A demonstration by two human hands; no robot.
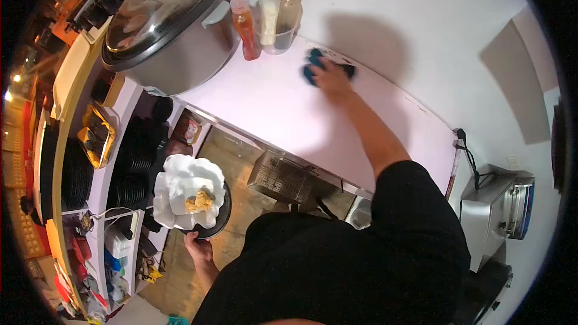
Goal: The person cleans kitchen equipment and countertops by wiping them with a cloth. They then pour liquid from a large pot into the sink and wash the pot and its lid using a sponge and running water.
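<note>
My right hand [333, 78] presses a dark teal cloth [311, 71] onto the white counter [271, 99], close to the wall; hand and cloth are slightly blurred. Low on the left, my left hand [200, 247] grips the rim of a round black plate [224, 213] and holds it over the floor. A white, wavy-edged dish or liner [170, 204] rests on that plate. Inside it lie pale yellow-brown food pieces [200, 201] and something white and crumpled.
A large lidded cooker [174, 63] stands at the counter's left end. Beside it are a red sauce bottle [244, 29] and a clear tub [278, 43] with two bottles. Shelves with stacked black plates [127, 189] line the left. A steel appliance [490, 213] is at right.
</note>
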